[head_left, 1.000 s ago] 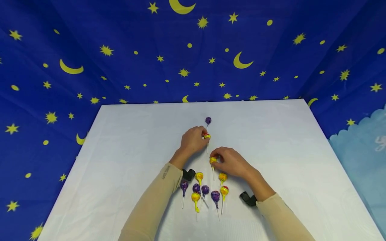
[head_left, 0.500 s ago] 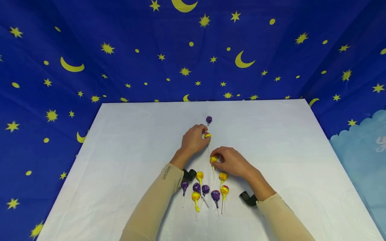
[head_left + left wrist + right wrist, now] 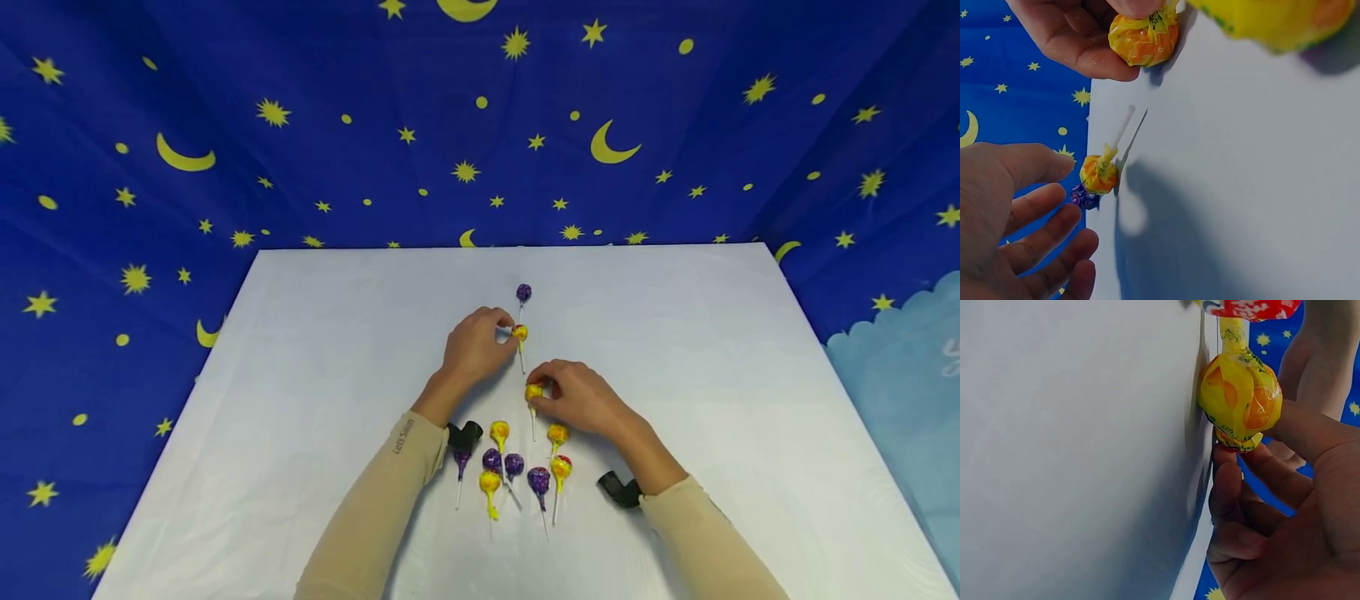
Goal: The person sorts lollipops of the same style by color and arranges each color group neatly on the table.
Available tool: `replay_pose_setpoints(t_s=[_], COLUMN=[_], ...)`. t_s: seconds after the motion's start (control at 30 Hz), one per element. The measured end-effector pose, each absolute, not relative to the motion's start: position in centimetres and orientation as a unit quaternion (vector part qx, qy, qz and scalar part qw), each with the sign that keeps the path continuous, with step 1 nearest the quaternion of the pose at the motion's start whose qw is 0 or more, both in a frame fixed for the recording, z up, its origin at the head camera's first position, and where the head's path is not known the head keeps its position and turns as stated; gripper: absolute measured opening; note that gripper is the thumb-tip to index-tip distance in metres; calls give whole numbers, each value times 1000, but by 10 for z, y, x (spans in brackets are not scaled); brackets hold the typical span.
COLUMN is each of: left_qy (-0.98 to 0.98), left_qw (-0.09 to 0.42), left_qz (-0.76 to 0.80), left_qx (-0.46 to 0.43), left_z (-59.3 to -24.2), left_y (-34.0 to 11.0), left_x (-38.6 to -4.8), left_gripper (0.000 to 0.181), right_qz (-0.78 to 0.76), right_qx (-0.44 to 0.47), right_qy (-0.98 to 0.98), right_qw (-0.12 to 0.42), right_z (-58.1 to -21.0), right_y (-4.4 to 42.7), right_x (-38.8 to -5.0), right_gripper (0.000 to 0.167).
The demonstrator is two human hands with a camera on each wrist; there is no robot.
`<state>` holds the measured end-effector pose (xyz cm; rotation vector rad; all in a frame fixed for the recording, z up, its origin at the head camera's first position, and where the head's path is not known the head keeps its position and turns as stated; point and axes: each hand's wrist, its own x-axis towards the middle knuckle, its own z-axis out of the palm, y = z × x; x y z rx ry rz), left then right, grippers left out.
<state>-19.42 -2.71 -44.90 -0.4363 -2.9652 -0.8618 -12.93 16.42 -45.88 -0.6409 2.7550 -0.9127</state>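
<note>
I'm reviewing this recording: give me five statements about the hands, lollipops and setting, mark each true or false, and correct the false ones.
1. The right hand pinches a yellow lollipop. True.
2. The farthest lollipop is purple. True.
3. The left hand grips the farthest lollipop. False: it grips nothing and is just beside a second yellow lollipop.
4. The table is dark blue. False: it is white; the backdrop is blue.
5. The left sleeve has lettering on it. True.
</note>
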Motion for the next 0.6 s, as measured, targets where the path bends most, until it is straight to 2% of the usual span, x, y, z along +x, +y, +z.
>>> replay_pose_setpoints(t_s=[0.2, 0.6], left_qy=[-950, -942], left_qw=[8, -44], left_qz=[-281, -297], left_qx=[-138, -152], left_z=[-446, -434], left_y=[-36, -44], left_x=[-186, -165], left_gripper=[22, 20], right_qz=[-311, -321], right_qx=[-220, -210], right_qy=[921, 919], right_qw=[85, 92], right_z=[-457, -459], right_y=[163, 167], right_x=[-132, -129], right_gripper=[24, 25])
